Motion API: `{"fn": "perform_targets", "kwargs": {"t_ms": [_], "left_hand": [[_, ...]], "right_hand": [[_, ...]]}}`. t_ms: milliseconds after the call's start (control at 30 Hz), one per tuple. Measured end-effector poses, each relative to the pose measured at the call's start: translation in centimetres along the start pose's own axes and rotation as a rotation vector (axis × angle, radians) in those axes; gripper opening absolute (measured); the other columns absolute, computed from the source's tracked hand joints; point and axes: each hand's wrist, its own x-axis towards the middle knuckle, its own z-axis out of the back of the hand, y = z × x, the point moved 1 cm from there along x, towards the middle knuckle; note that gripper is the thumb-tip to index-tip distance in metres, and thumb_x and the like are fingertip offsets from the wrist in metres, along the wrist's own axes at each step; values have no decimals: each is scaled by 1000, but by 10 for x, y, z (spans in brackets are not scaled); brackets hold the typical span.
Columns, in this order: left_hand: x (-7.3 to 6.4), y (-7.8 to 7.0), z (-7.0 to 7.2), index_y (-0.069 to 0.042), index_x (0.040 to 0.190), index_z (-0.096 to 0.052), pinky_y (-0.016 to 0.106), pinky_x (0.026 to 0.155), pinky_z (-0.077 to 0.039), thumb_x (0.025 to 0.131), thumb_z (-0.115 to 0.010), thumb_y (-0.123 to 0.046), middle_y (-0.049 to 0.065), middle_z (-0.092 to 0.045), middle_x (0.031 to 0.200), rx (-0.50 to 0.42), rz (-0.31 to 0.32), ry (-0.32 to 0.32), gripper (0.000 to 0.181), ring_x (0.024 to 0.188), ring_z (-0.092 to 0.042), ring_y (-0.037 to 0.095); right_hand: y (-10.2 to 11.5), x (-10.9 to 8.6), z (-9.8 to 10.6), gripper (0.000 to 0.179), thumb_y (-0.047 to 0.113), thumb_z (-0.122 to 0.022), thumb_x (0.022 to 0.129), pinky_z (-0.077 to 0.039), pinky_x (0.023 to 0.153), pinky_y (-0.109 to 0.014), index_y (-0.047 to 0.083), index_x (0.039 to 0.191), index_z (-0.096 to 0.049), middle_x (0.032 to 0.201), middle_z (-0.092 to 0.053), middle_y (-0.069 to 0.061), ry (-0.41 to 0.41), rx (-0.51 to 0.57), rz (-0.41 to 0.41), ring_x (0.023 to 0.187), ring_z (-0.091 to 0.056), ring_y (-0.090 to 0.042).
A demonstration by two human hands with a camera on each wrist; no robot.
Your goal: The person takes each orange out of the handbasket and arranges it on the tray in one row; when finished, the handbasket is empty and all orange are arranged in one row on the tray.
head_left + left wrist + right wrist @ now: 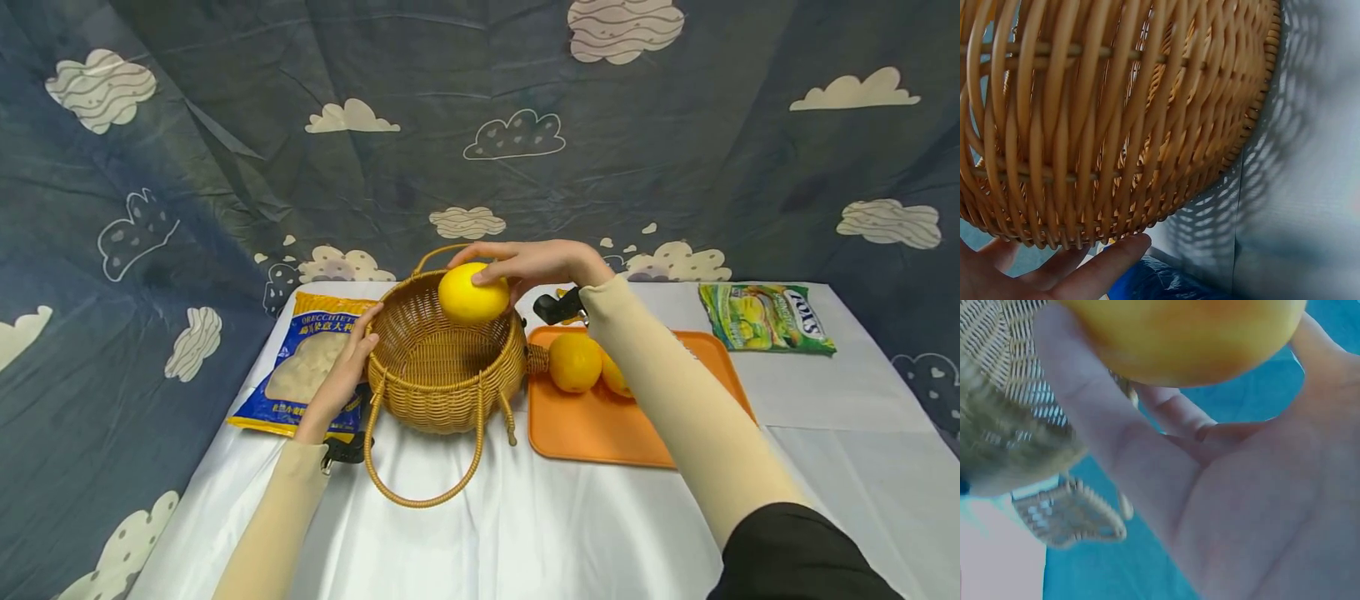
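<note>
A yellow lemon (472,293) is held in my right hand (540,260), fingers and thumb around it, over the mouth of a brown wicker basket (442,408). In the right wrist view the lemon (1197,337) fills the top, with the basket (997,425) blurred at the left. Nothing else shows inside the basket in the head view. My left hand (341,371) rests against the basket's left side, fingers extended near the rim. The left wrist view shows the fingers (1104,265) of that hand touching the outer weave.
An orange tray (600,433) right of the basket bears oranges (575,362), partly behind my right forearm. A blue and yellow pasta bag (300,367) lies to the left. A green snack bag (765,318) lies at the back right. The basket's front handle (420,503) hangs down onto the white cloth.
</note>
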Motion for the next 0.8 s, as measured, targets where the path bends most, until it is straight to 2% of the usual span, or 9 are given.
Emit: {"fn": "perform_targets", "kwargs": {"t_ms": [100, 233, 333, 467, 533, 633, 733, 800], "left_hand": [[0, 3, 1, -23, 154, -15, 64, 101, -26, 104, -30, -30, 8, -10, 157, 2, -3, -3, 53, 137, -22, 40], [-1, 3, 0, -21, 154, -14, 64, 103, -24, 104, -29, -25, 9, -9, 157, 2, -1, -3, 52, 138, -19, 39], [-3, -5, -2, -17, 154, -12, 64, 103, -23, 104, -27, -21, 12, -7, 157, 1, 5, 2, 53, 138, -18, 42], [-3, -3, -3, -17, 155, -11, 65, 103, -22, 104, -28, -24, 12, -6, 158, 8, 1, 3, 54, 139, -17, 41], [0, 6, -1, -21, 155, -12, 64, 103, -23, 104, -28, -26, 9, -7, 158, 8, -7, 0, 53, 139, -17, 39], [0, 5, -1, -20, 155, -11, 64, 103, -22, 104, -28, -25, 10, -7, 158, 15, -11, 2, 54, 139, -17, 40], [0, 3, -1, -20, 155, -13, 64, 103, -24, 104, -29, -26, 10, -7, 158, 25, -12, -2, 54, 139, -18, 40], [0, 2, 0, -22, 154, -14, 64, 102, -25, 104, -29, -28, 9, -8, 158, 33, -12, -6, 53, 138, -19, 39]], "right_hand": [[-5, -15, 4, 47, 26, -49, 100, -50, 84, -46, 22, 144, -33, 137, -35, -14, -47, 7, 22, 101, -54, -33], [-15, -36, 9, 46, 26, -48, 101, -50, 80, -43, 21, 143, -31, 136, -34, -15, -116, 10, 21, 98, -54, -34], [-26, -53, 14, 46, 28, -49, 101, -50, 79, -42, 23, 143, -31, 135, -35, -14, -180, 10, -5, 96, -54, -35], [-46, -77, 18, 47, 27, -49, 101, -48, 87, -47, 23, 144, -30, 139, -30, -13, -259, 32, -22, 104, -54, -36], [-57, -90, 20, 47, 26, -49, 101, -46, 91, -49, 22, 143, -29, 141, -27, -14, -295, 47, -21, 109, -52, -37], [-73, -110, 22, 45, 25, -47, 102, -46, 92, -49, 19, 142, -29, 145, -18, -15, -336, 69, -19, 112, -50, -36], [-86, -130, 22, 42, 25, -44, 103, -44, 94, -50, 18, 141, -28, 145, -21, -19, -369, 90, -21, 113, -49, -34], [-93, -141, 22, 41, 26, -42, 103, -42, 96, -53, 19, 141, -28, 147, -19, -15, -398, 93, -23, 115, -49, -31]]}}
